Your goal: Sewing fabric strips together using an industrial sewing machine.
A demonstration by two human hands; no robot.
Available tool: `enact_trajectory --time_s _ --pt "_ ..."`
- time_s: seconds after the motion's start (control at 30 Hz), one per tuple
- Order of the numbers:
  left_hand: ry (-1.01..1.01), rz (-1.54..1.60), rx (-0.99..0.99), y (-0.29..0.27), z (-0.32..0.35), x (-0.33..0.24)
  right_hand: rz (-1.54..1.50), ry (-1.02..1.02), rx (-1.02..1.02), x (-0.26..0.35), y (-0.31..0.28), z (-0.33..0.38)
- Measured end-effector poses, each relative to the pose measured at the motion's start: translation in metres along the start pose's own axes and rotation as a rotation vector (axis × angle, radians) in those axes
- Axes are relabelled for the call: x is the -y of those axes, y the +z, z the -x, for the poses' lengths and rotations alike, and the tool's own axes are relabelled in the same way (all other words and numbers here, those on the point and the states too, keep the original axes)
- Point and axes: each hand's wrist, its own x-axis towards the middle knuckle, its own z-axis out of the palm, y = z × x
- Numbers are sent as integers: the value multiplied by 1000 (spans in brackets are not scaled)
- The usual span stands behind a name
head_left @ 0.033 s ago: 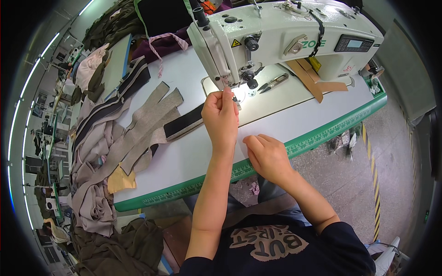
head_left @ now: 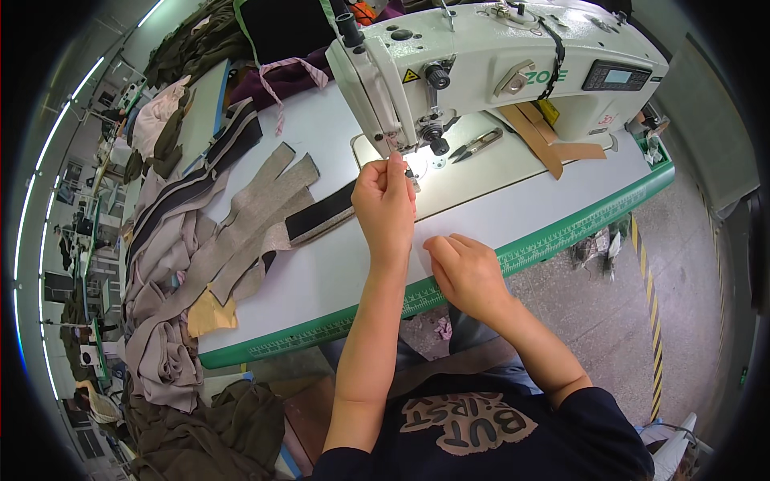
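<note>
My left hand (head_left: pixel 385 200) is raised just in front of the needle area of a white sewing machine (head_left: pixel 497 56). Its thumb and forefinger are pinched together; whatever lies between them is too small to make out. Lower and to the right, my right hand (head_left: pixel 469 272) is curled closed above the table's front edge, and its fingers hide anything inside. A grey fabric strip with a black band (head_left: pixel 321 216) runs from the left to behind my left wrist. Small thread snips (head_left: pixel 479 144) lie on the machine bed, right of the needle.
Grey-brown cut strips (head_left: pixel 269 192) and heaped fabric (head_left: pixel 164 361) cover the table's left side. A yellow scrap (head_left: pixel 212 314) hangs near the front edge. Brown card pieces (head_left: pixel 537 136) lie under the machine arm. The white table (head_left: pixel 301 301) has a green ruler edge (head_left: pixel 553 238).
</note>
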Motion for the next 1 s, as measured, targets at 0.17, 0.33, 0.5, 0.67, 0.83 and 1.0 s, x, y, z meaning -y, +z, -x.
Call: enact_trajectory --time_s 0.17,0.33,0.5,0.67,0.83,1.0 --pt "-70 65 13 3 -3 2 -10 -6 0 -1 0 1" --pt "-123 131 111 1 -7 6 -7 -25 5 -1 1 0" --pt "-80 -14 60 -8 -5 6 0 -63 -62 -2 3 -1" --pt "-127 36 55 -11 -11 14 -19 -50 -71 -1 3 -1" --pt "-321 228 162 -11 -17 15 -29 -51 -45 -4 3 0" --pt "-603 379 373 -16 -35 21 -34 -56 -6 -9 4 2"
